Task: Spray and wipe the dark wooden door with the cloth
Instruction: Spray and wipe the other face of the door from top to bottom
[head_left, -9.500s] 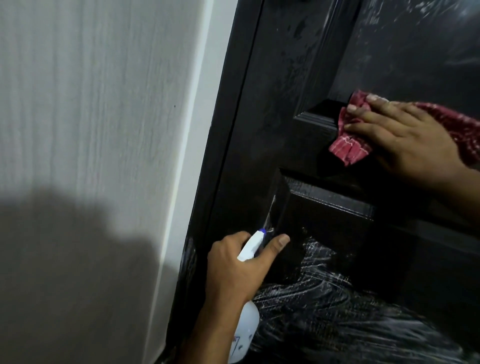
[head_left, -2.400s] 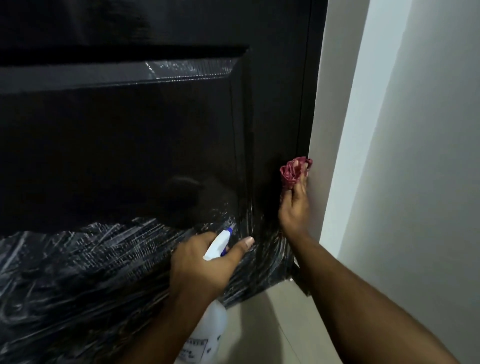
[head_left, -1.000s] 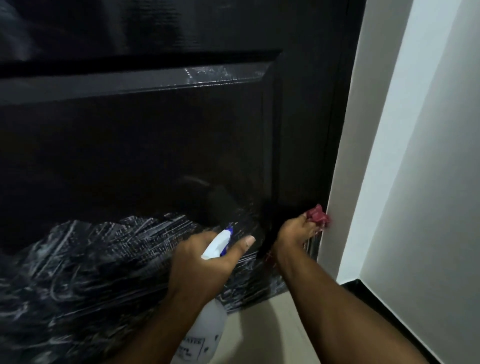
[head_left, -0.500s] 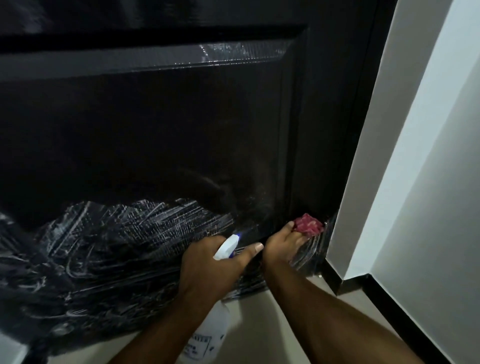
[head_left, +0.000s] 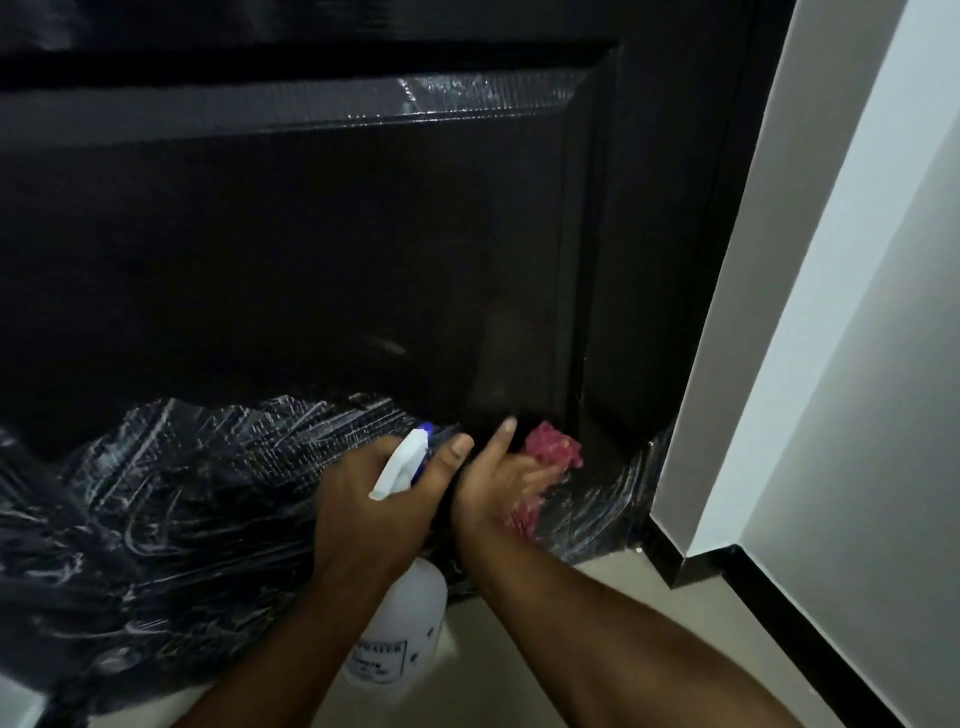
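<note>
Low on the door (head_left: 311, 260), left hand (head_left: 363, 499) holds bottle (head_left: 405, 639), right hand (head_left: 493, 488) cloth (head_left: 553, 449).

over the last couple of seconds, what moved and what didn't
The right hand slid the cloth down the right edge of the door, from well up beside the frame to the bottom corner, then slightly left toward the panel. Nothing was picked up or let go. The left hand grips the spray bottle low by the wrapped bottom of the door, as before.
</note>
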